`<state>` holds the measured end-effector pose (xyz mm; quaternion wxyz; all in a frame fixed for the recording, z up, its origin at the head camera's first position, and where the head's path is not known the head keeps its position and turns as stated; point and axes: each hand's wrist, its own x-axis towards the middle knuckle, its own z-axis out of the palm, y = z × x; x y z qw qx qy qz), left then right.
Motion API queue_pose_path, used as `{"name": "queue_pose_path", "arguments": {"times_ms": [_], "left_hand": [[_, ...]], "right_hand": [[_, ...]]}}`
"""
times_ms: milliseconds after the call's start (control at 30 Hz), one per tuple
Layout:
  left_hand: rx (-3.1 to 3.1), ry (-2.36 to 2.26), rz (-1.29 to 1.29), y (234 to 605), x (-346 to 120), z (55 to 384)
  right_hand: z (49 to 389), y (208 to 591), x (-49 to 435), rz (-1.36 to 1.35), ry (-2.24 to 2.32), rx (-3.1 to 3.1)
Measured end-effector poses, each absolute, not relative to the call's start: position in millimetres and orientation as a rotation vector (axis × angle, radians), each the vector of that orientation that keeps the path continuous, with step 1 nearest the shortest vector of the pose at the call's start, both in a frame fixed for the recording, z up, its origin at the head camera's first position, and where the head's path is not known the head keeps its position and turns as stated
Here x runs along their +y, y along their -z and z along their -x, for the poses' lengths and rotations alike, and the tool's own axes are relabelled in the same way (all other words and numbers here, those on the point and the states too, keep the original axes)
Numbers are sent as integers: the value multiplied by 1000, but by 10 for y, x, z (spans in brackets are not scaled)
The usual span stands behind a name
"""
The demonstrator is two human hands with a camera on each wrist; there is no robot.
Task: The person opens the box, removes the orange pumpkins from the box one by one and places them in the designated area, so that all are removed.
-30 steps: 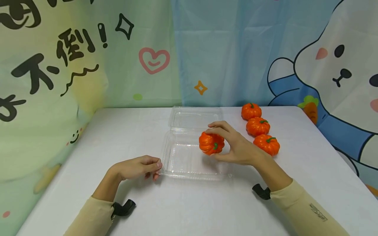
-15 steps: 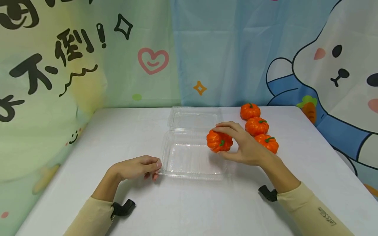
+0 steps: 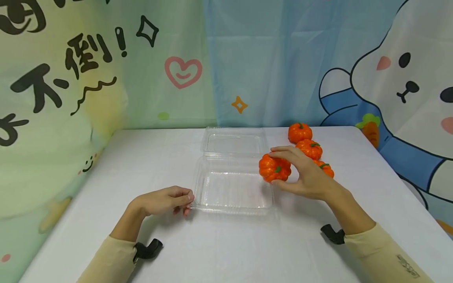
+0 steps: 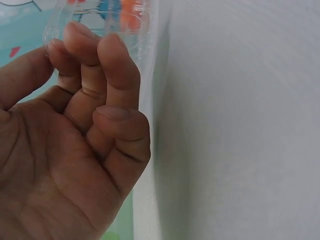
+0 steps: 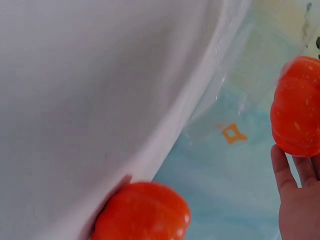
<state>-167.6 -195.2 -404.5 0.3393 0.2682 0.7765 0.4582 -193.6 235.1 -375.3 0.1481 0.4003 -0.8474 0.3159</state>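
A clear plastic clamshell box lies open on the table, its lid folded back toward the curtain. At the box's front left corner, my left hand pinches the rim between thumb and forefinger; the left wrist view shows the other fingers curled. My right hand grips a small orange toy pumpkin with a green stem, thumb below and fingers above. That pumpkin is held over the right edge of the box. In the right wrist view the held pumpkin sits at the fingertips.
Beyond my right hand, three more orange pumpkins stand in a row: a far one, a middle one and a near one, partly hidden by the hand. A printed curtain hangs behind the white table.
My right hand has moved to the right with the pumpkin, from over the box to its right edge, and now covers part of the near pumpkin. The left hand stays at the corner.
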Motion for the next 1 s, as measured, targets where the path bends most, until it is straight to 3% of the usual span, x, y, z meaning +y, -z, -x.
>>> {"name": "queue_pose_path", "arguments": {"times_ms": [1000], "left_hand": [[2027, -1194, -690, 4058, -1957, 1692]], "right_hand": [[1657, 3803, 2997, -885, -837, -2574]]}}
